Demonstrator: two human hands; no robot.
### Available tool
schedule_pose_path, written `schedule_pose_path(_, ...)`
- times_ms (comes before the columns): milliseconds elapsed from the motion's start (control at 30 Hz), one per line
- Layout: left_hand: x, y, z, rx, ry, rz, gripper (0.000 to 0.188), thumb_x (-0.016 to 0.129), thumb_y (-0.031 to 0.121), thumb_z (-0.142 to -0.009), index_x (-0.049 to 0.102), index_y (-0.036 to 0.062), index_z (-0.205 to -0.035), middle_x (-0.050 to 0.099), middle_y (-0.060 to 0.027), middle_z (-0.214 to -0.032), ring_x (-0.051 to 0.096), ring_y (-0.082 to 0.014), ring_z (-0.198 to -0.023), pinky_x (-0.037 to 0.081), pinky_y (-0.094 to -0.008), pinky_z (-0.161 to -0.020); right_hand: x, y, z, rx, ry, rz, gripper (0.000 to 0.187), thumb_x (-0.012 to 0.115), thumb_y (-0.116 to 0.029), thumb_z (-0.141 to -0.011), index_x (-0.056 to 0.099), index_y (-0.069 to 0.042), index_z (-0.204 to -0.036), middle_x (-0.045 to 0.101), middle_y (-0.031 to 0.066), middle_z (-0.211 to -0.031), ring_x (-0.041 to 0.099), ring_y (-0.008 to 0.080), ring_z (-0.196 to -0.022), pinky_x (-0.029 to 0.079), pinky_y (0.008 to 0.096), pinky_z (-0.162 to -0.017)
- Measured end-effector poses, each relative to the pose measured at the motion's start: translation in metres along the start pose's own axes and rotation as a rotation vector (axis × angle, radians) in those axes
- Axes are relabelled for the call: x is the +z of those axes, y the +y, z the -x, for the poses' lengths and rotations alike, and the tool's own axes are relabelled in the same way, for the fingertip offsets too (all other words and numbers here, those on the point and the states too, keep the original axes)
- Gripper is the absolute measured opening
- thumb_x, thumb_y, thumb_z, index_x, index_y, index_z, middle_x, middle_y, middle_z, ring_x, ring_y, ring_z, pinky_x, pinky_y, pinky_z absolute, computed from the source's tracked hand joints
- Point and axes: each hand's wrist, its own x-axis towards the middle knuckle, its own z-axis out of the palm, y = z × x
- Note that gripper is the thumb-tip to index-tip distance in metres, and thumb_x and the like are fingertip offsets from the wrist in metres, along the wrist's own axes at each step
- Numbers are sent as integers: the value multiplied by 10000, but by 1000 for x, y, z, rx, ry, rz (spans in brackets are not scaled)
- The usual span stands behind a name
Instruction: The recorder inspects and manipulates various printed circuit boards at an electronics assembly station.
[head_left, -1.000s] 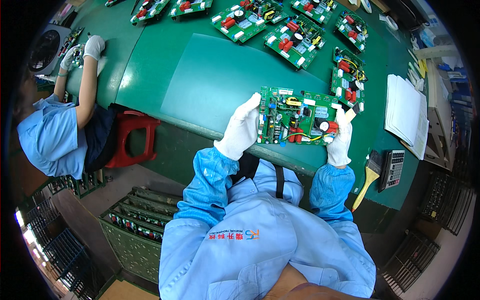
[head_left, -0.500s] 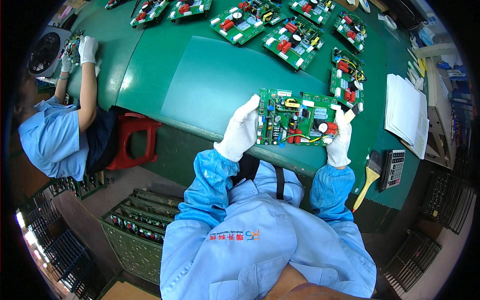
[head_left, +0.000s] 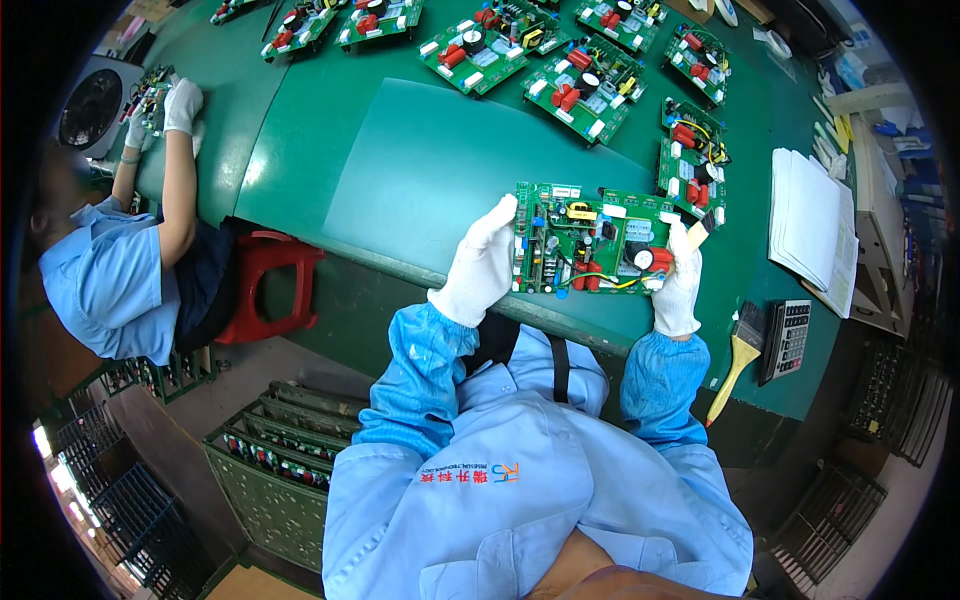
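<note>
A green circuit board (head_left: 625, 225) is held level between my two white-gloved hands, just above the near edge of the table. My left hand (head_left: 480, 262) grips its left end, beside a smaller board that stands along that edge. My right hand (head_left: 680, 280) closes on the right end, next to red capacitors and a round black part with a white top. A yellow-and-green wire runs along the board's near side. A small pale tag (head_left: 702, 232) sticks out by my right fingertips; what it is fixed to is hidden.
Several similar boards (head_left: 580, 95) stand at the far side of the green table (head_left: 270, 150). To the right lie stacked papers (head_left: 805, 215), a brush (head_left: 737, 360) and a calculator (head_left: 785, 342). A co-worker (head_left: 110, 280) handles another board at left, near a red stool (head_left: 270, 285). A rack (head_left: 270, 490) stands lower left.
The board and my hands stay almost in place, with only a slight shift in the view. At the left, the co-worker's hands and board have moved a little.
</note>
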Motion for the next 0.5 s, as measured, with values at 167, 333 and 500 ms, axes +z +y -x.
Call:
schedule_pose_path(167, 1, -2, -1, 28, 49, -10, 446, 495, 354, -979, 513, 33, -1288, 582, -63, -1260, 568, -168, -1109, 454, -344, -959, 1, 0, 2, -4, 6, -30, 359, 498, -266, -989, 582, 19, -1190, 641, 88, -1060, 634, 140, -960, 505, 291, -841)
schedule_pose_path(333, -7, -4, -3, 32, 46, 11, 410, 484, 335, -987, 520, 58, -1286, 604, -80, -1231, 599, -209, -1080, 515, -390, -891, 2, -4, 2, -12, -37, -31, 359, 485, -270, -997, 580, 17, -1189, 642, 94, -1088, 633, 140, -981, 502, 288, -849)
schedule_pose_path(500, -2, -4, -3, 34, 83, 20, 410, 488, 340, -986, 528, 58, -1280, 608, -72, -1230, 602, -195, -1072, 516, -378, -882, 1, -1, 2, -10, 4, -52, 342, 480, -284, -1002, 589, 8, -1143, 638, 64, -996, 633, 123, -909, 505, 276, -806)
